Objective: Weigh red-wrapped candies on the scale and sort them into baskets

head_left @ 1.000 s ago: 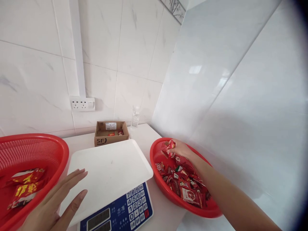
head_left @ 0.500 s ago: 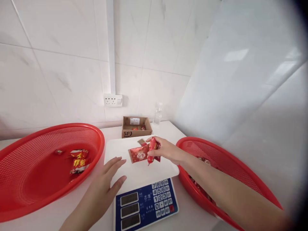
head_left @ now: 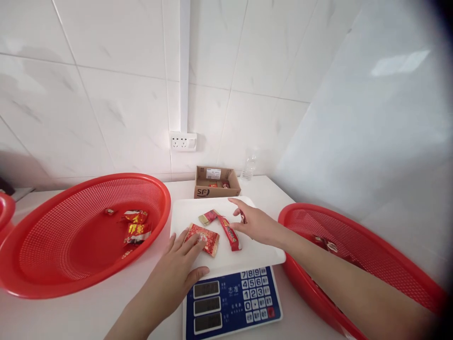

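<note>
A white weighing scale [head_left: 262, 252] with a blue keypad stands in front of me. On its tray lie a flat red packet [head_left: 204, 239], a long red stick packet [head_left: 229, 233] and a small gold-and-red packet [head_left: 207, 216]. My left hand [head_left: 177, 274] rests open on the tray's near left corner, fingertips on the flat red packet. My right hand [head_left: 253, 223] is open over the tray's right side, fingers spread, touching the long stick packet; a small red packet shows beside its fingers.
A large red mesh basket [head_left: 46, 278] at left holds a few red snack packets [head_left: 136, 229]. Another red basket [head_left: 357, 241] at right holds more packets. A small cardboard box [head_left: 203, 191] and a clear bottle [head_left: 249, 167] stand by the tiled wall, under a socket [head_left: 183, 141].
My right hand let go of the red packets onto the scale tray and opened. My left hand slid forward onto the flat red packet. The view turned left.
</note>
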Demonstrator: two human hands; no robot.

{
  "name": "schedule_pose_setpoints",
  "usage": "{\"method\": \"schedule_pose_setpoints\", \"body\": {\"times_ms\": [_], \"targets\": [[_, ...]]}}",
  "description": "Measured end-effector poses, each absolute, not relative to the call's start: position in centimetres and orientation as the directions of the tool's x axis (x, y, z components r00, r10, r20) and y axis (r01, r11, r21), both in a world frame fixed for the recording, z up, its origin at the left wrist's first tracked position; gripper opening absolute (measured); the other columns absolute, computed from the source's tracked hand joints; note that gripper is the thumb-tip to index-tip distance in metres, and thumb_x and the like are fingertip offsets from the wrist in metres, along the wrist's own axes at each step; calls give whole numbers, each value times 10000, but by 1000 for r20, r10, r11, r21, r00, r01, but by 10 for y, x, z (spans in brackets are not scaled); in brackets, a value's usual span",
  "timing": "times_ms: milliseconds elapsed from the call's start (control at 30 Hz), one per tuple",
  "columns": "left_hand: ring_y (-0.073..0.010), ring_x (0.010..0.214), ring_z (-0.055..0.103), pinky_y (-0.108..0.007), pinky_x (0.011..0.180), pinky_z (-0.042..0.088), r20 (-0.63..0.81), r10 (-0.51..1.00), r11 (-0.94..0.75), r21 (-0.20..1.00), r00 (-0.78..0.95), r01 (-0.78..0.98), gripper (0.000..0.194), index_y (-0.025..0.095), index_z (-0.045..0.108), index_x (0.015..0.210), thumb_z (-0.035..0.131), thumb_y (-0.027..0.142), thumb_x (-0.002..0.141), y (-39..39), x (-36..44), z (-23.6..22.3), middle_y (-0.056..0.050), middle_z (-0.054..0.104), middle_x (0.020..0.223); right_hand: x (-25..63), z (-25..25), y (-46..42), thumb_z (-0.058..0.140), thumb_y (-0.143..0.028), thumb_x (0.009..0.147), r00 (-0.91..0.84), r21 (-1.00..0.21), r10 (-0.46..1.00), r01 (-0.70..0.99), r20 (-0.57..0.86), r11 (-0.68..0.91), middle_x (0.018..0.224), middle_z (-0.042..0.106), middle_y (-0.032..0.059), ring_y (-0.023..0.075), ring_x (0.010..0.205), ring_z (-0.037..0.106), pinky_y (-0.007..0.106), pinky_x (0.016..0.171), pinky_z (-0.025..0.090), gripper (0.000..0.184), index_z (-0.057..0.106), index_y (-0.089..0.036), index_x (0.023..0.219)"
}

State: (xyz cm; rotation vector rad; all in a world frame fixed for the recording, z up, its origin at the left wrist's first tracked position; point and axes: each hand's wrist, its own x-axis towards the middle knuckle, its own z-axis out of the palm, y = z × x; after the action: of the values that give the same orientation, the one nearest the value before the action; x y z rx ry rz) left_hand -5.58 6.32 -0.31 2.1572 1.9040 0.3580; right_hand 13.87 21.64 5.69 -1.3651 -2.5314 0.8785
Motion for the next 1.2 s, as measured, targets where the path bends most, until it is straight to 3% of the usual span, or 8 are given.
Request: {"method": "schedule_pose_setpoints", "body": {"times_ms": [200, 367, 600, 733, 867, 1067, 1200], "targets": [[-261, 1395, 252, -556, 1135, 194, -24, 990, -124, 365, 142, 923, 518, 246, 379, 1401, 368, 471, 934, 60, -54, 4, -54, 368, 1479, 135, 66, 210, 384, -182, 887, -604, -433, 789, 684, 115, 587, 1240, 569, 60, 186, 922, 600, 347, 813, 449, 535, 330, -298, 1407], [-265, 1360, 336, -557, 1121, 241, 22, 991, -133, 389, 136, 912, 449, 267, 450, 1351, 417, 417, 929, 61, -53, 9, -60, 441, 1438, 133, 57, 216, 362, -156, 888, -612, -294, 790, 765, -50, 574, 1300, 544, 93, 241, 1039, 593, 353, 809, 432, 564, 291, -264, 1437], [-286, 1317, 404, -581, 1100, 280, 122, 983, -177, 424, 138, 888, 337, 266, 575, 1204, 489, 387, 901, 63, -53, 4, -76, 540, 1345, 125, 52, 220, 423, -425, 898, -587, -253, 802, 796, -106, 549, 1309, 553, 119, 286, 1104, 562, 394, 852, 424, 596, 281, -257, 1452], [-284, 1339, 370, -579, 1109, 268, 105, 984, -176, 421, 145, 890, 365, 261, 568, 1220, 464, 420, 909, 62, -53, 4, -76, 530, 1359, 119, 57, 213, 453, -410, 895, -656, -200, 748, 750, -103, 631, 1271, 588, 127, 305, 1203, 477, 418, 933, 383, 494, 470, -212, 1347], [-276, 1356, 341, -578, 1115, 253, 85, 985, -169, 414, 147, 895, 399, 262, 544, 1250, 444, 450, 913, 59, -53, 7, -69, 500, 1389, 116, 59, 201, 468, -276, 878, -715, -121, 687, 699, -130, 705, 1064, 679, 113, 296, 1048, 560, 426, 884, 390, 283, 653, -208, 1080], [-259, 1363, 331, -564, 1125, 231, 51, 987, -158, 399, 150, 903, 400, 253, 534, 1253, 426, 451, 922, 59, -52, 10, -63, 493, 1397, 114, 57, 196, 498, -222, 846, -756, -209, 646, 651, -100, 729, 1098, 667, 88, 269, 1027, 581, 386, 857, 421, 330, 629, -238, 1149], [-263, 1367, 322, -561, 1131, 220, 44, 987, -157, 387, 152, 908, 397, 242, 529, 1252, 436, 438, 920, 60, -52, 9, -67, 476, 1411, 105, 49, 209, 442, -181, 877, -778, -247, 628, 610, -9, 753, 1305, 568, 76, 264, 1204, 484, 413, 975, 375, 380, 605, -249, 1214]]}}
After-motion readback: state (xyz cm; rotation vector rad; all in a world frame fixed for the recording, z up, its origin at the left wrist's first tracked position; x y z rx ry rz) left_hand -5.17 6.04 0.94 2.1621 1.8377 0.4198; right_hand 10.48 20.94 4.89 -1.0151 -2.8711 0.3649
